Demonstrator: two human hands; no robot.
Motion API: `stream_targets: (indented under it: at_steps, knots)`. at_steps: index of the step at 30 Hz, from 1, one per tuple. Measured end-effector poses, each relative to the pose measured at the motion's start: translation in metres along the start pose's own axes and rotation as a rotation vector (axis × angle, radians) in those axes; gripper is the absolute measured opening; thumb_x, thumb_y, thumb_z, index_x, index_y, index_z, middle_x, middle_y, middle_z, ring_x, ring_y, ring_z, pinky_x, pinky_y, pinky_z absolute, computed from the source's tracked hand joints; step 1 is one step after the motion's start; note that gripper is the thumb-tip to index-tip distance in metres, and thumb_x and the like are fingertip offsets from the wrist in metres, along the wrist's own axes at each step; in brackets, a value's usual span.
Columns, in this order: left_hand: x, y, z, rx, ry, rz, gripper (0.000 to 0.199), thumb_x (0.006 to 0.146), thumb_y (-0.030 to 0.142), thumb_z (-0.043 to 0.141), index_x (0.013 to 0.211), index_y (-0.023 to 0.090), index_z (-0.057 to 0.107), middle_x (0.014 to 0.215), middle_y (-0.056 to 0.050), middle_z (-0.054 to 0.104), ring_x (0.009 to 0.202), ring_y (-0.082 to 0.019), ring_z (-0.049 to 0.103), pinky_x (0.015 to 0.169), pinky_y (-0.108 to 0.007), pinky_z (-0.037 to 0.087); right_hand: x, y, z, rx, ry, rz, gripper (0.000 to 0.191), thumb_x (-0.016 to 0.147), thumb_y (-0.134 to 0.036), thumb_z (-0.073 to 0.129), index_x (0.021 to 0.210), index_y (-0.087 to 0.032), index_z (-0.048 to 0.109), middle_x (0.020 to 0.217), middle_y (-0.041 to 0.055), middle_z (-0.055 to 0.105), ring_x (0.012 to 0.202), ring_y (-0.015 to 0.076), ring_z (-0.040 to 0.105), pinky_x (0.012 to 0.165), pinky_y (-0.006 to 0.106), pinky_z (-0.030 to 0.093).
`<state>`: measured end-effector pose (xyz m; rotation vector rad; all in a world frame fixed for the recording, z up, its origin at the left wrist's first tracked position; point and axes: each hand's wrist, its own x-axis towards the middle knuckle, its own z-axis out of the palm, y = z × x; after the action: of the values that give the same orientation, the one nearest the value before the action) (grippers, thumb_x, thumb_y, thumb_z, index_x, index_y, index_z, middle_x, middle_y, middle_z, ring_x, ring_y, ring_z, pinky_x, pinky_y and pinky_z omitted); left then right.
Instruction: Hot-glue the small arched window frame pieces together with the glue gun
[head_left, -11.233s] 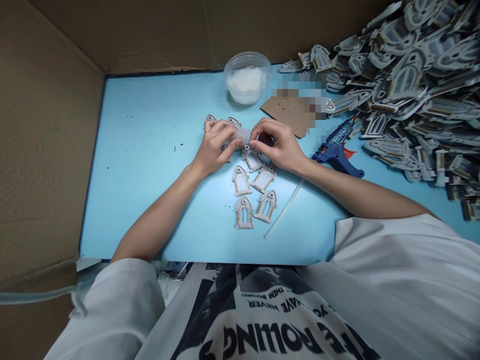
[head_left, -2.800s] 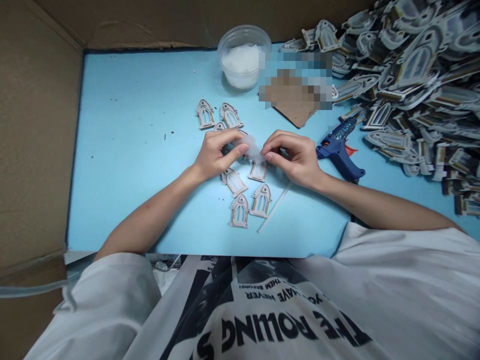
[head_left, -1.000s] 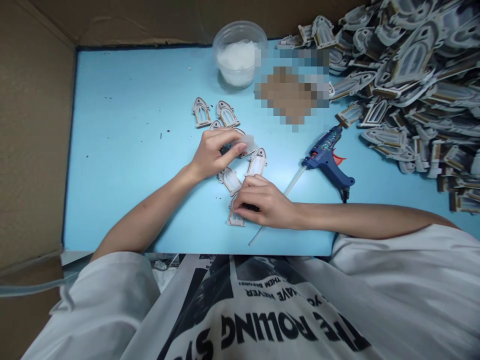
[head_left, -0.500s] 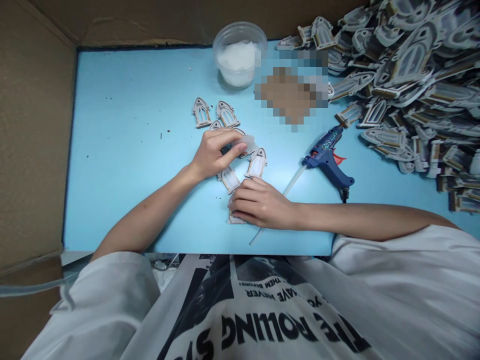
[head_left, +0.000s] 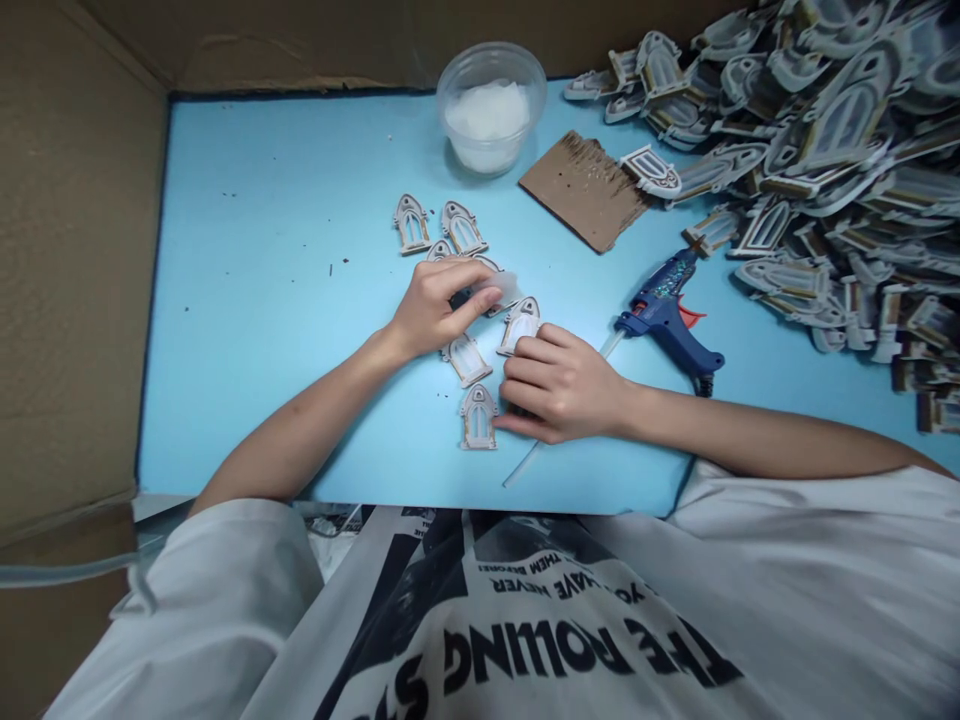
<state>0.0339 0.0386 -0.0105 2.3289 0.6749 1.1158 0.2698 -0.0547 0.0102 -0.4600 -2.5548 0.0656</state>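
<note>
Between the thumb and fingers of my left hand (head_left: 442,308) is a translucent white sheet (head_left: 505,287). Several small arched window pieces lie around my hands, one at the upper left (head_left: 412,226), one below my left hand (head_left: 466,360) and one nearer the front edge (head_left: 478,418). My right hand (head_left: 559,385) is curled, palm down, beside that front piece and just below another arched piece (head_left: 519,325). Its fingers are bent together, and whatever may be under them is hidden. The little finger is close to the front piece's right edge.
A blue glue gun (head_left: 667,310) with a clear glue stick lies right of my right hand. Behind are a cardboard scrap (head_left: 581,190) and a clear tub (head_left: 491,110) of white sheets. A large heap of window pieces (head_left: 832,190) fills the right side.
My right hand has moved right and slightly up, off the front arched piece, which now shows whole. My left hand still holds the translucent sheet. The view has shifted slightly.
</note>
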Motion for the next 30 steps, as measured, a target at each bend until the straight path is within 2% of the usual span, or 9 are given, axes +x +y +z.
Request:
stream_targets:
  at_steps: [7,13,18,23,26,30]
  knots:
    - [-0.001,0.000,-0.001,-0.021,-0.028,-0.084,0.029,0.113,0.045,0.064,0.095,0.025,0.075,0.088,-0.002,0.083,0.082,-0.016,0.077,0.079,-0.032,0.060,-0.003,0.010,-0.006,0.023,0.004,-0.115,0.041,0.115,-0.044,0.065,0.085,-0.017,0.068,0.082,0.0067,0.058,0.086,0.0246,0.045,0.078,0.042,0.031]
    - [-0.001,0.001,0.000,-0.040,-0.048,-0.130,0.034,0.113,0.050,0.062,0.095,0.024,0.075,0.089,-0.003,0.084,0.084,-0.017,0.078,0.081,-0.033,0.062,-0.004,0.013,-0.008,-0.030,-0.057,-0.139,0.048,0.119,-0.051,0.057,0.089,-0.016,0.071,0.093,0.0110,0.068,0.094,0.0271,0.053,0.080,0.043,0.034]
    - [-0.002,0.000,0.000,-0.023,-0.032,-0.102,0.032,0.113,0.047,0.063,0.096,0.024,0.077,0.089,-0.002,0.085,0.082,-0.016,0.077,0.079,-0.031,0.060,-0.004,0.009,-0.004,-0.094,-0.033,-0.142,0.037,0.118,-0.035,0.061,0.092,-0.014,0.076,0.099,0.0106,0.075,0.096,0.0252,0.057,0.081,0.041,0.039]
    - [-0.001,0.001,-0.001,-0.016,-0.024,-0.080,0.030,0.113,0.045,0.064,0.095,0.024,0.076,0.087,-0.001,0.084,0.081,-0.015,0.077,0.078,-0.030,0.059,-0.004,0.004,-0.002,-0.195,-0.013,-0.170,0.035,0.119,-0.032,0.063,0.091,-0.015,0.077,0.103,0.0116,0.077,0.097,0.0241,0.058,0.083,0.039,0.041]
    - [0.000,0.001,-0.001,-0.022,-0.043,-0.113,0.034,0.113,0.050,0.062,0.095,0.024,0.076,0.086,-0.002,0.084,0.080,-0.016,0.078,0.078,-0.031,0.060,-0.004,0.003,-0.001,-0.187,-0.029,-0.179,0.031,0.119,-0.027,0.060,0.097,-0.014,0.079,0.111,0.0124,0.079,0.101,0.0241,0.060,0.085,0.040,0.042]
    - [-0.001,0.000,0.000,-0.018,-0.024,-0.085,0.029,0.112,0.045,0.064,0.096,0.024,0.076,0.086,-0.001,0.083,0.080,-0.015,0.077,0.077,-0.030,0.059,-0.004,0.002,0.002,-0.175,-0.003,-0.172,0.022,0.114,-0.018,0.068,0.097,-0.013,0.080,0.121,0.0138,0.082,0.104,0.0244,0.062,0.087,0.040,0.044]
